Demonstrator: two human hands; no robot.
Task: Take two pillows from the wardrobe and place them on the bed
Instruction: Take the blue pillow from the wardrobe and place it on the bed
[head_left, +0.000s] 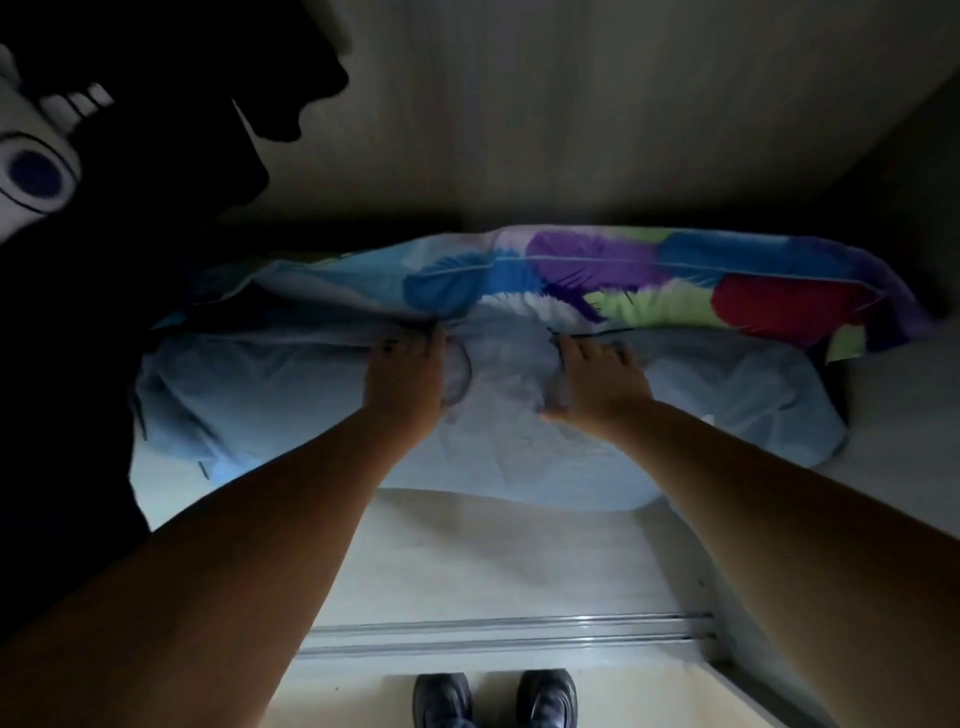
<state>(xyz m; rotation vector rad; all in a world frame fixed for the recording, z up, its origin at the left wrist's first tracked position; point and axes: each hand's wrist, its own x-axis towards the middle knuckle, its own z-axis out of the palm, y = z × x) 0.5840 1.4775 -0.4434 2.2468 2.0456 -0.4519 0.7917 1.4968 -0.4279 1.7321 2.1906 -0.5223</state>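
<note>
Two pillows lie stacked on the wardrobe's pale bottom board (498, 561). The upper pillow (675, 280) has a bright feather print in purple, blue, green and red. The lower pillow (727, 395) is light blue and wider. My left hand (405, 379) and my right hand (602, 384) rest on top of the blue pillow near its middle. Their fingers stretch forward into the gap under the feather pillow's front edge, and the fingertips are hidden there. The fabric puckers around both hands.
Dark clothes (104, 312) hang at the left, reaching down beside the pillows. A white cloth with a blue circle (36, 171) shows at the top left. The sliding-door rails (509, 631) run along the wardrobe's front, with my shoes (493, 699) just before them.
</note>
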